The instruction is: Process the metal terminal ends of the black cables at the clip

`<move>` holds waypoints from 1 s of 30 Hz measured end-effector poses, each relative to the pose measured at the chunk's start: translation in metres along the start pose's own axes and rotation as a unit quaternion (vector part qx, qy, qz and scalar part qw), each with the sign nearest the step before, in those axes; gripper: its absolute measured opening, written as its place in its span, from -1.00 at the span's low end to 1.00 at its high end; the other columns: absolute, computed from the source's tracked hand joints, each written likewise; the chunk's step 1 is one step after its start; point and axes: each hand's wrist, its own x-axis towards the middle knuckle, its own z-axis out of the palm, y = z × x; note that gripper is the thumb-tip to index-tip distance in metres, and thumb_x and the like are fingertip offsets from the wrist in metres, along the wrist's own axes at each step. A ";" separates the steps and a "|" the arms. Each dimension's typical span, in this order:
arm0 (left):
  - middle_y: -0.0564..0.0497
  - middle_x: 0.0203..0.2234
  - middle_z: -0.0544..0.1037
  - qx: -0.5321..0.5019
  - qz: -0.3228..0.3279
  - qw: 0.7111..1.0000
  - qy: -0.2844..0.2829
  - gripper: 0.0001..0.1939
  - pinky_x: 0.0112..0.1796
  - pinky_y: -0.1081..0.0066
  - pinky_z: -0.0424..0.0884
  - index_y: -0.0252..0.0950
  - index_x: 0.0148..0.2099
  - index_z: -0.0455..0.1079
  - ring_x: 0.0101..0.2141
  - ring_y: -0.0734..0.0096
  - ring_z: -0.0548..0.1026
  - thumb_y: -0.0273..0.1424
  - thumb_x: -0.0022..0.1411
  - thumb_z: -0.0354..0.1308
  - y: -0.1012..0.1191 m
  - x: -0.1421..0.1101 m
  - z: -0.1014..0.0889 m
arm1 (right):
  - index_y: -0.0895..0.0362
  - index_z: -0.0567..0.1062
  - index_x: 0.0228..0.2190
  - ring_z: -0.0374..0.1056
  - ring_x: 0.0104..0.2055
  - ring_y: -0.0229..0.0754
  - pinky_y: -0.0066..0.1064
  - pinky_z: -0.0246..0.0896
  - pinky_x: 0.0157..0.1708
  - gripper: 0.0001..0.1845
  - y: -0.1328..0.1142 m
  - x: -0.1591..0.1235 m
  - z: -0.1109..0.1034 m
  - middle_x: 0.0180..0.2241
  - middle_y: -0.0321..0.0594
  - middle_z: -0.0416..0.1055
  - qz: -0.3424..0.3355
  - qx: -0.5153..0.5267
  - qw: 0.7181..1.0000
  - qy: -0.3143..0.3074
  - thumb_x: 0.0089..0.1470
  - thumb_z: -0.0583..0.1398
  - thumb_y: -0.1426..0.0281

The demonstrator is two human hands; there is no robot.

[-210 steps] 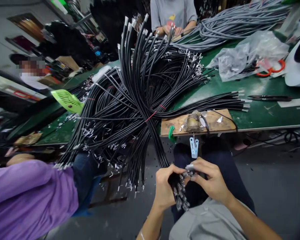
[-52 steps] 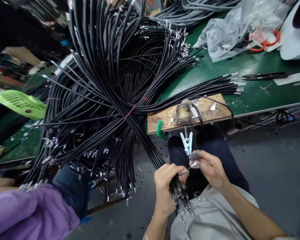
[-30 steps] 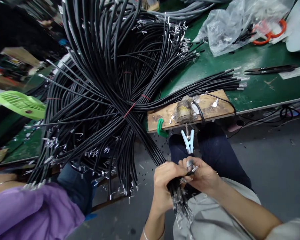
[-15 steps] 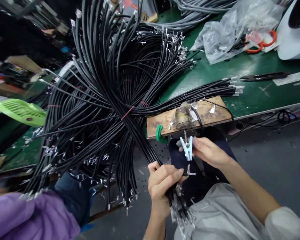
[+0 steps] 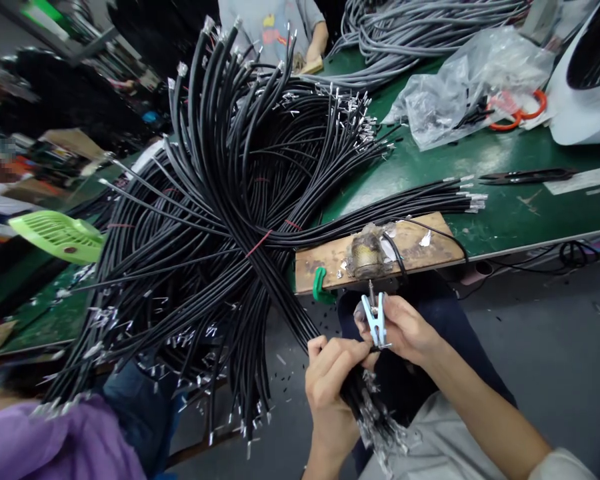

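My left hand (image 5: 333, 387) is closed round a bundle of black cables (image 5: 300, 319), whose silvery stripped ends (image 5: 380, 427) hang below the fist. One cable end is singled out between thumb and forefinger, pointing right. My right hand (image 5: 407, 330) has its fingers at a light blue clothespin (image 5: 375, 321), which sits on the metal shaft of a small motor (image 5: 366, 253). That motor is fixed to a wooden board (image 5: 433, 237) at the table's edge. The singled-out cable end meets the lower part of the clothespin; the exact contact is too small to tell.
A large heap of black cables (image 5: 230, 220) covers the left of the green table (image 5: 520, 213). A green clamp (image 5: 323, 287) grips the board. Orange-handled scissors (image 5: 517, 113), a plastic bag (image 5: 445, 93) and grey cables (image 5: 410, 33) lie behind. A purple-sleeved person (image 5: 65, 440) sits left.
My left hand has moved slightly right with the cable bundle, bringing the single cable end up to the clothespin. My right hand has moved closer to it. The whole view has shifted downward.
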 end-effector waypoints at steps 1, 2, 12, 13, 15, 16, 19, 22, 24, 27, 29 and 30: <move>0.12 -0.56 0.47 0.000 -0.002 1.000 -0.003 -0.89 -0.30 0.32 0.17 -0.25 -0.33 0.42 -0.54 0.47 0.44 -0.53 0.21 0.12 0.000 0.000 0.000 | 0.25 0.58 -0.40 0.33 -0.48 -0.28 -0.49 0.22 -0.50 -0.53 0.002 -0.001 -0.003 -0.47 -0.15 0.47 0.010 0.004 1.000 -0.005 -0.05 0.31 0.04; 0.12 -0.56 0.47 0.000 -0.001 1.000 -0.005 -0.89 -0.29 0.31 0.18 -0.25 -0.33 0.42 -0.54 0.47 0.44 -0.54 0.21 0.12 0.000 0.000 -0.001 | 0.25 0.58 -0.39 0.32 -0.48 -0.29 -0.49 0.20 -0.49 -0.51 0.003 -0.002 -0.007 -0.48 -0.15 0.46 0.018 0.008 1.000 -0.007 -0.02 0.28 0.03; 0.05 -0.53 0.50 -0.061 0.026 0.997 -0.048 -0.98 -0.31 0.34 0.33 -0.28 -0.30 0.48 -0.48 0.43 0.47 -0.46 0.18 0.22 -0.010 -0.010 -0.015 | 0.16 0.55 -0.39 0.23 -0.46 -0.26 -0.39 0.17 -0.43 -0.81 0.000 -0.052 -0.045 -0.48 -0.21 0.39 -0.134 -0.286 0.941 0.117 0.09 0.26 0.28; 0.03 -0.52 0.51 -0.061 0.020 0.996 -0.062 -0.96 -0.34 0.37 0.34 -0.28 -0.29 0.47 -0.47 0.42 0.47 -0.43 0.17 0.23 -0.010 -0.009 -0.017 | 0.14 0.54 -0.42 0.23 -0.45 -0.23 -0.36 0.18 -0.42 -0.87 -0.002 -0.059 -0.041 -0.50 -0.22 0.38 -0.178 -0.356 0.910 0.115 0.08 0.27 0.33; 0.02 -0.53 0.51 -0.048 0.008 0.994 -0.096 -0.95 -0.41 0.42 0.34 -0.30 -0.33 0.45 -0.48 0.42 0.46 -0.42 0.15 0.24 -0.011 -0.007 -0.017 | 0.11 0.55 -0.36 0.26 -0.40 -0.16 -0.28 0.21 -0.36 -0.94 -0.004 -0.068 -0.028 -0.47 -0.19 0.42 -0.256 -0.487 0.832 0.064 0.02 0.30 0.43; 0.02 -0.55 0.51 -0.037 0.007 0.992 -0.117 -0.95 -0.44 0.43 0.32 -0.30 -0.37 0.44 -0.50 0.42 0.45 -0.44 0.14 0.23 -0.011 -0.005 -0.017 | 0.10 0.56 -0.28 0.28 -0.35 -0.12 -0.24 0.22 -0.32 -0.83 -0.004 -0.070 -0.021 -0.41 -0.16 0.45 -0.283 -0.541 0.792 0.023 0.00 0.30 0.48; 0.01 -0.57 0.49 -0.014 0.013 0.982 -0.186 -0.95 -0.49 0.43 0.29 -0.31 -0.41 0.40 -0.54 0.41 0.43 -0.48 0.11 0.17 -0.011 -0.001 -0.018 | 0.07 0.52 -0.11 0.27 -0.27 -0.07 -0.19 0.24 -0.28 -0.64 0.001 -0.068 -0.008 -0.29 -0.09 0.49 -0.338 -0.617 0.709 -0.050 0.04 0.21 0.58; -0.03 -0.48 0.54 -0.036 0.028 0.977 -0.208 -0.90 -0.44 0.42 0.34 -0.32 -0.27 0.43 -0.47 0.38 0.49 -0.52 0.12 0.14 -0.012 -0.002 -0.023 | 0.07 0.54 -0.19 0.25 -0.32 -0.07 -0.21 0.23 -0.35 -0.73 0.010 -0.059 -0.007 -0.38 -0.12 0.47 -0.373 -0.567 0.734 -0.019 0.07 0.20 0.54; -0.06 -0.42 0.57 -0.053 0.036 0.981 -0.185 -0.84 -0.39 0.41 0.39 -0.32 -0.18 0.44 -0.42 0.37 0.52 -0.52 0.16 0.14 -0.013 -0.004 -0.026 | 0.09 0.54 -0.25 0.26 -0.34 -0.09 -0.22 0.23 -0.37 -0.84 0.016 -0.055 -0.008 -0.42 -0.13 0.44 -0.351 -0.506 0.788 0.002 0.09 0.21 0.49; -0.08 -0.39 0.59 -0.063 0.050 0.986 -0.146 -0.79 -0.36 0.40 0.41 -0.30 -0.10 0.45 -0.39 0.36 0.54 -0.53 0.20 0.13 -0.014 -0.009 -0.027 | 0.12 0.52 -0.32 0.26 -0.36 -0.12 -0.26 0.21 -0.38 -0.88 0.020 -0.055 -0.006 -0.43 -0.16 0.40 -0.320 -0.439 0.839 0.030 0.12 0.18 0.51; -0.08 -0.38 0.60 -0.060 0.057 0.987 -0.135 -0.75 -0.35 0.41 0.40 -0.29 -0.07 0.46 -0.39 0.36 0.54 -0.54 0.19 0.13 -0.013 -0.010 -0.024 | 0.11 0.49 -0.34 0.24 -0.37 -0.15 -0.28 0.18 -0.38 -0.90 0.022 -0.057 -0.002 -0.45 -0.19 0.37 -0.332 -0.437 0.834 0.063 0.09 0.20 0.53; -0.06 -0.38 0.59 -0.058 0.057 0.988 -0.129 -0.76 -0.36 0.41 0.39 -0.29 -0.08 0.47 -0.39 0.37 0.54 -0.55 0.19 0.14 -0.013 -0.011 -0.022 | 0.11 0.47 -0.36 0.23 -0.38 -0.16 -0.29 0.17 -0.38 -0.91 0.023 -0.058 -0.001 -0.46 -0.21 0.35 -0.341 -0.447 0.823 0.081 0.08 0.20 0.54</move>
